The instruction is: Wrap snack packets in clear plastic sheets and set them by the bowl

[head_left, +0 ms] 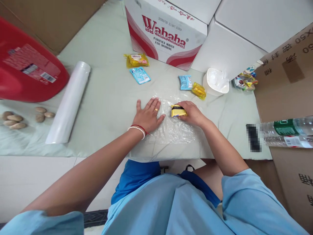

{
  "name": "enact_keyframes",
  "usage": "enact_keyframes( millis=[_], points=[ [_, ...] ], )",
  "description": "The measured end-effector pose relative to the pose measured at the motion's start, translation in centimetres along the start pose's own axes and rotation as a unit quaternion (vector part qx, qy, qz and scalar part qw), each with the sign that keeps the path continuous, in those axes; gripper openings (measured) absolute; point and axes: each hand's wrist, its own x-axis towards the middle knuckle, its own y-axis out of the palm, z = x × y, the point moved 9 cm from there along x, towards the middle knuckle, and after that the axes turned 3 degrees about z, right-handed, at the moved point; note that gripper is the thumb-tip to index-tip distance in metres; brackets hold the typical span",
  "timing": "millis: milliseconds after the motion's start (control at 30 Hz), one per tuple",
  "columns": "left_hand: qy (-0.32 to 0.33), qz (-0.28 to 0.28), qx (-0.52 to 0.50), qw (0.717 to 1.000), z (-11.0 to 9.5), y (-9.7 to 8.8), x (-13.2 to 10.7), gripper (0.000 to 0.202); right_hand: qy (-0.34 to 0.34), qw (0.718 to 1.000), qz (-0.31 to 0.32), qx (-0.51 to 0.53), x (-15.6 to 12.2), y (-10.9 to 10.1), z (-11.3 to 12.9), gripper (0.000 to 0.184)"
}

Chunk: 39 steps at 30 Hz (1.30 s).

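1. Packet (179, 111), yellow with a black band, lay in the grip of the right hand (192, 112), over the clear film (179, 132) spread on the table (105, 130); whether it touched the film could not be told.
2. That right hand came in from the right, its fingers curled along the packet's far side and its thumb along the near side. The forearm slanted forward and to the left, the elbow bent.
3. The left hand (149, 114) was open, palm down at the film's left edge, fingers pointing forward and somewhat spread. Its thumb stuck out rightward, near the packet but apart from it.
4. The left forearm reached forward and to the right, with bracelets (137, 128) around the wrist and a ring (156, 109) on one finger.
5. A tub (216, 81) stood beyond the right hand.
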Motion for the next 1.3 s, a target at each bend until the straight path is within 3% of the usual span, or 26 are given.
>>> enact_keyframes(
  millis=[100, 200, 267, 400, 500, 600, 700, 767, 833, 900, 967, 1100, 1200, 1300],
  points=[
    [0.002, -0.002, -0.002, 1.000, 0.0, 0.0, 0.0, 0.071, 0.006, 1.000, -0.007, 0.002, 0.1, 0.1, -0.2, 0.066],
    [0.004, -0.011, -0.005, 1.000, 0.1, 0.1, -0.1, 0.071, 0.011, 1.000, -0.010, 0.016, -0.3, -0.3, -0.5, 0.079],
    [0.005, -0.016, -0.007, 1.000, 0.1, 0.0, -0.1, 0.071, 0.004, 0.998, -0.053, 0.043, -1.6, -1.5, -0.7, 0.086],
    [0.001, -0.020, -0.022, 1.000, 0.3, -0.2, -0.1, 0.072, 0.014, 0.982, -0.164, 0.096, -7.9, -3.4, -0.9, 0.058],
    [-0.005, -0.055, -0.057, 0.997, 0.8, -1.0, -0.3, 0.075, 0.021, 0.981, -0.143, 0.130, -13.4, -1.0, -0.5, 0.048],
    [-0.001, -0.153, -0.077, 0.985, 1.6, -2.8, -1.4, 0.073, 0.020, 0.982, -0.125, 0.137, -17.4, 2.3, 0.0, 0.054],
    [0.080, -0.215, -0.066, 0.971, 1.3, -4.0, -3.5, 0.052, 0.026, 0.978, -0.164, 0.128, -19.2, 3.9, 0.1, 0.049],
    [0.180, -0.180, -0.073, 0.964, 0.3, -3.6, -5.1, 0.041, 0.022, 0.973, -0.200, 0.116, -19.4, 4.0, 0.1, 0.035],
    [0.265, -0.107, -0.096, 0.953, -0.4, -2.6, -7.1, 0.040, 0.009, 0.969, -0.225, 0.104, -19.2, 3.7, 0.2, 0.020],
    [0.301, -0.051, -0.110, 0.946, -0.5, -1.6, -9.1, 0.049, -0.006, 0.966, -0.237, 0.102, -19.0, 3.3, 0.2, 0.014],
    [0.300, -0.034, -0.103, 0.948, -0.2, -0.9, -10.8, 0.052, -0.021, 0.966, -0.233, 0.108, -19.1, 3.1, 0.4, 0.013],
    [0.277, -0.057, -0.098, 0.954, -0.1, -0.5, -13.0, 0.014, -0.034, 0.971, -0.207, 0.113, -19.7, 3.0, 1.1, 0.014],
    [0.254, -0.077, -0.144, 0.953, -0.1, -1.4, -13.4, 0.011, -0.038, 0.974, -0.186, 0.124, -20.0, 2.3, 1.8, 0.014],
    [0.202, -0.055, -0.233, 0.950, 0.8, -2.7, -12.4, 0.011, -0.053, 0.974, -0.166, 0.142, -19.2, 0.6, 2.1, 0.014]
  ],
)
